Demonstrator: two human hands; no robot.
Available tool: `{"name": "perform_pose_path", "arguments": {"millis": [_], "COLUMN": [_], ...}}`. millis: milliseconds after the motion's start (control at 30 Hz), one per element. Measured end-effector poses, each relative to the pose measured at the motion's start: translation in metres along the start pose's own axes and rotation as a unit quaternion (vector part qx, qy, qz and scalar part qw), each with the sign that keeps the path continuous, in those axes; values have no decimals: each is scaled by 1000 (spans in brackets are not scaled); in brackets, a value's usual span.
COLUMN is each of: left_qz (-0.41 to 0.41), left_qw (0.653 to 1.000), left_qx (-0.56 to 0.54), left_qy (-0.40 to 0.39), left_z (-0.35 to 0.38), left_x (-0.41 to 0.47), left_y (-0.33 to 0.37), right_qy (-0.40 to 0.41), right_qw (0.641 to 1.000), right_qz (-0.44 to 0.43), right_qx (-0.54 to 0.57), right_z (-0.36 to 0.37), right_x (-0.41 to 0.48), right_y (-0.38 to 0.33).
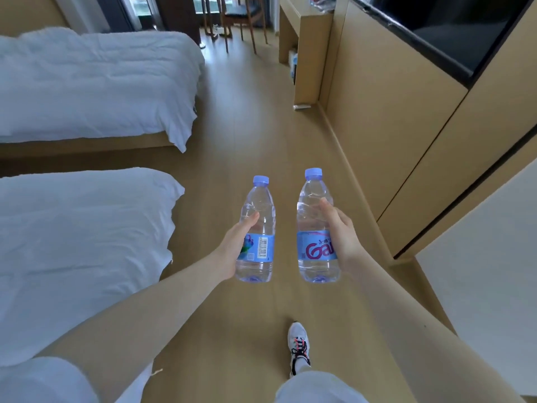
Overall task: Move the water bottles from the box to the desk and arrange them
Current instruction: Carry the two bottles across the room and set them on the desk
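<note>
- Your left grip [232, 251] is clamped on the left bottle [260, 205]. The fingers curl round its blue label from the outer side and the thumb lies up the clear wall.
- Your right grip [343, 237] is clamped on the right bottle [312, 210] in the same way, with the palm on the outer side and the thumb reaching above the label.
- Each bottle's long axis runs away from you, with the cap far from the grip, the base nearest you and the cap end leaning slightly inward.
- The left cap [260, 180] and right cap [313, 172] are both screwed on, and the right bottle is a little further forward.
- The two bottles sit side by side between your grips, near each other but apart, in the air above the floor [261, 126].
- Outside the left grip, two beds [87, 82] edge the walkway.
- Outside the right grip, a cabinet wall [392, 126] runs forward.
- The open floor strip continues ahead of both grips toward a tabletop [293, 13] far on the right.
- Your shoe [299, 344] is on the floor below the right grip.
</note>
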State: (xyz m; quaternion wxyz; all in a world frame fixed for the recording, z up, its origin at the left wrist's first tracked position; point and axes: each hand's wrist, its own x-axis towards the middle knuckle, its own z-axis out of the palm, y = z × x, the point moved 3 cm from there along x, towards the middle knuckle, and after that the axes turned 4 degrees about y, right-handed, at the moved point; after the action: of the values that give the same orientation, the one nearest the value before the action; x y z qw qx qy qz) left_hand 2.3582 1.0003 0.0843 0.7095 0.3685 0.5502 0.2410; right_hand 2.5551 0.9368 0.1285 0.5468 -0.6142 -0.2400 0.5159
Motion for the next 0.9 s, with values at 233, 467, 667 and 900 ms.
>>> {"name": "perform_pose_path", "arguments": {"millis": [233,467,667,900], "left_qz": [43,31,24,33], "left_qw": [998,995,994,996], "left_qx": [-18,-83,-106,-72], "left_qy": [37,49,34,27], "left_z": [31,25,7,-35], "left_x": [80,143,194,286], "left_y": [103,139,175,248], "right_qy": [-58,-96,-107,-71], "right_qw": [998,995,994,996], "right_qz": [-27,-9,-6,-39], "right_qx": [18,22,-7,-24], "right_z": [12,34,69,126], "right_x": [122,205,266,345], "right_y": [-84,-103,-111,-146]}}
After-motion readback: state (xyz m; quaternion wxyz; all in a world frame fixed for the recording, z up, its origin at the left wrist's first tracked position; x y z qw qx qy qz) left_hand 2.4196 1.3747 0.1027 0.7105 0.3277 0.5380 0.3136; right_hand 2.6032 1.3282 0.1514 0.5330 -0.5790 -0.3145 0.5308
